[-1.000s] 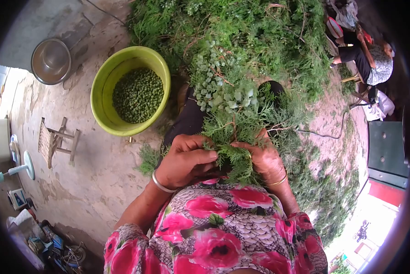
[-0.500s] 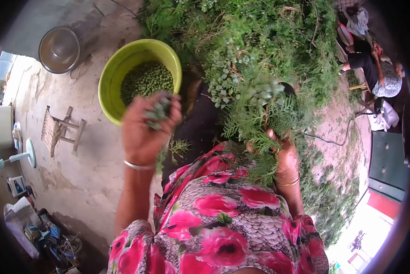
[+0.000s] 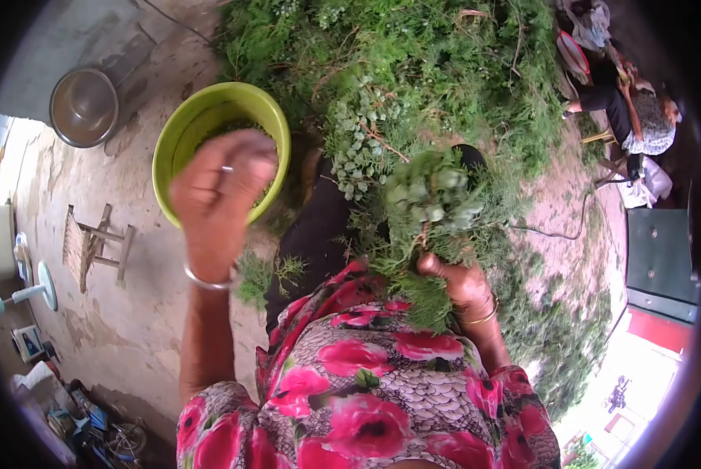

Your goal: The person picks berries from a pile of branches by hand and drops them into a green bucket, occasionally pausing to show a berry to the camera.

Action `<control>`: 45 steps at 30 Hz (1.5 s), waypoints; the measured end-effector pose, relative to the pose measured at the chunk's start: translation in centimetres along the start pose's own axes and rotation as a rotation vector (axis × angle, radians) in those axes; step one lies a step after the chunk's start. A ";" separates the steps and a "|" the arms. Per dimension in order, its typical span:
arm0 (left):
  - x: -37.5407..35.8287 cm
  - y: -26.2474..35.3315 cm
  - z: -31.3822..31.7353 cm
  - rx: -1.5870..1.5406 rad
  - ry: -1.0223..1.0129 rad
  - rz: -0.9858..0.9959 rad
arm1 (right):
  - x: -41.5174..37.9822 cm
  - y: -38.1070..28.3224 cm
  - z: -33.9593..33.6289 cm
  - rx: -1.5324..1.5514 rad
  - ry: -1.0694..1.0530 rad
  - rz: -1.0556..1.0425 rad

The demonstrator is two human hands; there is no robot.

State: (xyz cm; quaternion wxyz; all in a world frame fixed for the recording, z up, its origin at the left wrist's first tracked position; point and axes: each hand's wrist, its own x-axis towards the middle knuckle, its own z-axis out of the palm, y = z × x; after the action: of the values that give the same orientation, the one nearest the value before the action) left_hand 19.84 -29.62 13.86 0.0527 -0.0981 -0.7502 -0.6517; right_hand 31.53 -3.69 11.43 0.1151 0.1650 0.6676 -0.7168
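Note:
My left hand (image 3: 224, 184), blurred, is turned back-up over a yellow-green plastic tub (image 3: 165, 156). Its fingers are smeared by motion, and what lies under them is hidden. Small green cones (image 3: 245, 125) show inside the tub past the hand. In front of my lap, my right hand (image 3: 461, 283) is closed round the stem of a leafy conifer sprig (image 3: 429, 195) with a cluster of pale green cones. Another cone-laden sprig (image 3: 358, 144) lies just beyond, beside my knee.
A large heap of cut conifer branches (image 3: 429, 62) spreads ahead. A metal basin (image 3: 85, 109) and a small wooden stool (image 3: 96, 242) stand on the concrete floor at left. Another person (image 3: 640, 117) sits at far right. A cable (image 3: 554, 234) crosses the ground.
My left hand, which held green cones palm up by the tub's near rim, has swung left and turned over above the tub. The right hand still grips the sprig.

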 end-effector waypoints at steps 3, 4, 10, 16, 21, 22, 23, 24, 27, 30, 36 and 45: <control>-0.9 1.4 3.4 0.022 -0.148 0.200 | 0.8 1.2 0.2 -0.378 -0.113 -0.118; -1.0 1.6 4.2 0.077 -0.174 0.295 | 0.9 1.2 0.2 -0.373 -0.112 -0.123; -2.0 0.9 7.0 0.477 -0.245 0.513 | 0.9 -0.4 1.4 -0.243 -0.225 -0.042; -1.6 2.1 6.9 0.682 -0.412 0.416 | 1.9 2.5 1.8 -0.515 -0.259 -0.307; -0.9 1.0 6.3 0.527 -0.574 0.300 | 1.8 2.4 2.1 -0.296 -0.347 -0.179; -0.9 0.4 6.4 0.448 -0.556 0.331 | 1.8 2.6 1.8 -0.376 -0.369 -0.135; -0.9 0.1 6.4 0.370 -0.538 0.362 | 1.8 2.3 1.7 -0.375 -0.369 -0.134; -0.9 0.1 6.4 0.371 -0.538 0.361 | 1.8 1.7 1.6 -0.412 -0.380 -0.122; -1.4 0.1 6.5 0.209 -0.479 0.333 | 1.7 1.1 1.7 -0.407 -0.387 -0.177; -2.2 -0.5 6.5 0.033 -0.344 0.087 | 1.7 0.0 1.6 -0.387 -0.419 -0.136; -2.1 0.9 6.4 0.053 -0.376 0.022 | 1.7 0.7 1.8 -0.371 -0.405 -0.173; -2.1 -0.7 5.5 0.028 -0.457 0.042 | 1.5 1.6 0.8 -0.581 -0.291 0.104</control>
State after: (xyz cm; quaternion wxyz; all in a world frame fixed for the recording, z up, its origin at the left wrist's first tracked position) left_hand 21.98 -24.41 11.96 -0.1036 -0.2579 -0.7495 -0.6009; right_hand 30.67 -4.56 9.40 0.2880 0.0547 0.8114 -0.5057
